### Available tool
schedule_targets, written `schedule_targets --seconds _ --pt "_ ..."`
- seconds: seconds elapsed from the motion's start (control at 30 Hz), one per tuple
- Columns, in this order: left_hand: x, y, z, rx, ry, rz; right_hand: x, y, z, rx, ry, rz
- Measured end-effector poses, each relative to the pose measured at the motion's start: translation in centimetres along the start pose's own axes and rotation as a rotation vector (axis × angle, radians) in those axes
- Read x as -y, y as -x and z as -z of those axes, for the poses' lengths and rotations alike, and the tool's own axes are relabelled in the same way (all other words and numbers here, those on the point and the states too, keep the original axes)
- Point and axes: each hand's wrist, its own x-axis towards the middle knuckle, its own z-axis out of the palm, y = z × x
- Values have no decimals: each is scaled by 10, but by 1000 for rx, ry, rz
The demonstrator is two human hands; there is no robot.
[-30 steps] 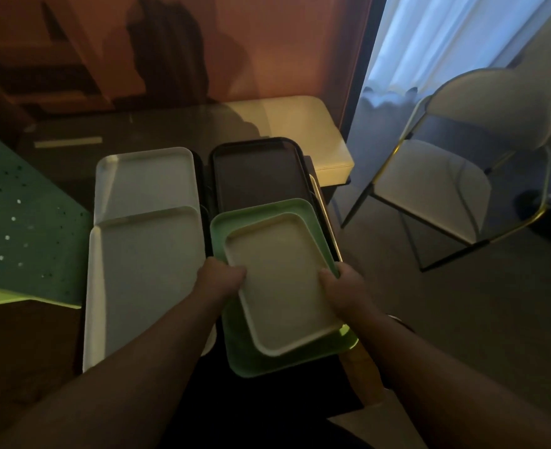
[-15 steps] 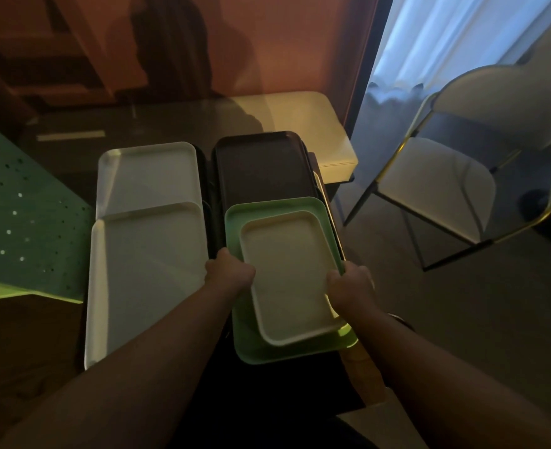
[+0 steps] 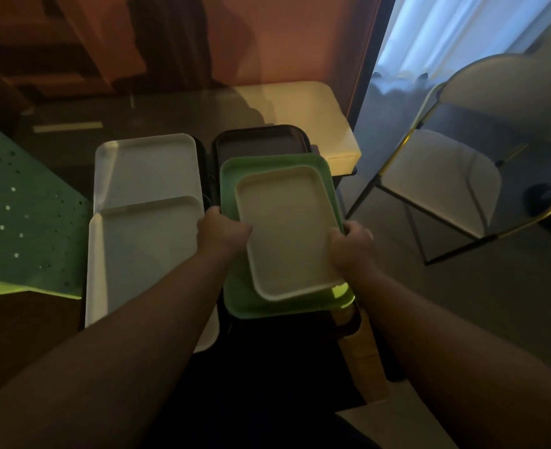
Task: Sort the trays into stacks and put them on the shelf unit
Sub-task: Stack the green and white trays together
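Observation:
A small cream tray (image 3: 288,231) lies inside a larger green tray (image 3: 269,304). My left hand (image 3: 222,233) grips their left edge and my right hand (image 3: 351,243) grips their right edge. Both trays hover over a black tray (image 3: 261,139), of which only the far end shows. To the left lie two white trays, a far one (image 3: 147,166) and a near one (image 3: 144,254) that overlaps it; my left forearm crosses the near tray's right corner.
A green perforated panel (image 3: 18,228) slopes at the left. A cream stool (image 3: 313,115) stands behind the trays. A white chair with a gold frame (image 3: 455,179) stands at the right on grey floor. A brown wall is behind.
Both hands have carried the green and cream trays away from me and a little to the right, so they cover more of the black tray.

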Motion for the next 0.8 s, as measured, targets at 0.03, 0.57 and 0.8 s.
schedule_targets --seconds 0.03,0.57,0.8 --pt "-6 -6 2 -2 14 -10 9 -8 -1 5 -10 7" --pt "-43 -89 7 100 229 47 75 -101 -33 123 176 81" --pt "-32 -104 -5 127 91 -6 58 -117 -53 27 248 89"
